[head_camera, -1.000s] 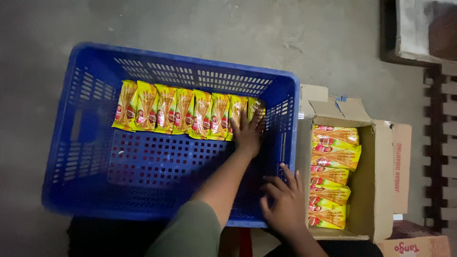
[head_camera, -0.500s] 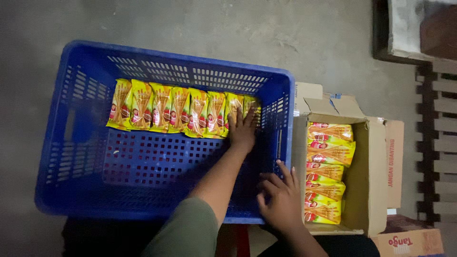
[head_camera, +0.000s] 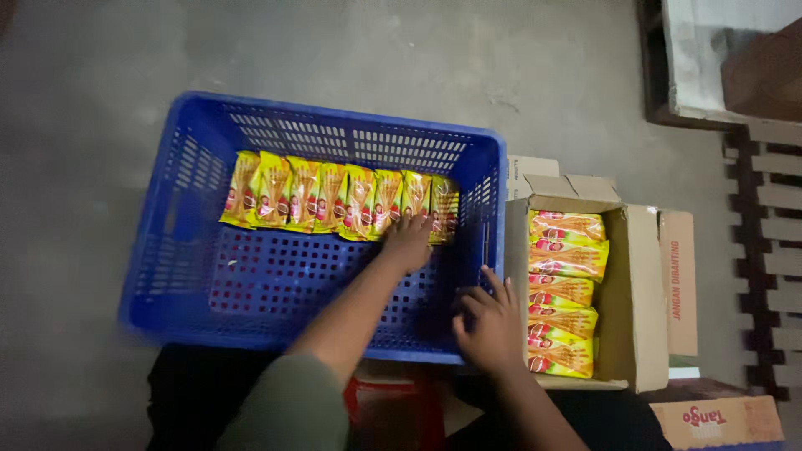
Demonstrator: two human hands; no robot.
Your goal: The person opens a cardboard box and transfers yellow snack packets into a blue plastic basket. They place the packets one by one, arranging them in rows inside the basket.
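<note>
Leftmost, we list a blue plastic crate (head_camera: pixel 209 276) with slotted walls and a perforated floor, standing on a grey concrete floor (head_camera: pixel 75 142). Along its far wall we count a row of yellow snack packets (head_camera: pixel 334 199), overlapping one another like shingles. Our left hand (head_camera: pixel 407 240) lies inside the crate at the row's right end, fingers spread flat, fingertips touching the lower edge of the last packets; it grips nothing. Our right hand (head_camera: pixel 493 327) rests on the crate's near right corner, fingers loosely fanned, nothing held that we can see, just beside the cardboard box (head_camera: pixel 647 292). That box stands open against the crate's right side, flaps up, holding a stack of the same yellow packets (head_camera: pixel 564 292) in its left half. Rightmost, a dark wooden slatted frame (head_camera: pixel 773 250); below it, the corner of a second printed carton (head_camera: pixel 718 422).
</note>
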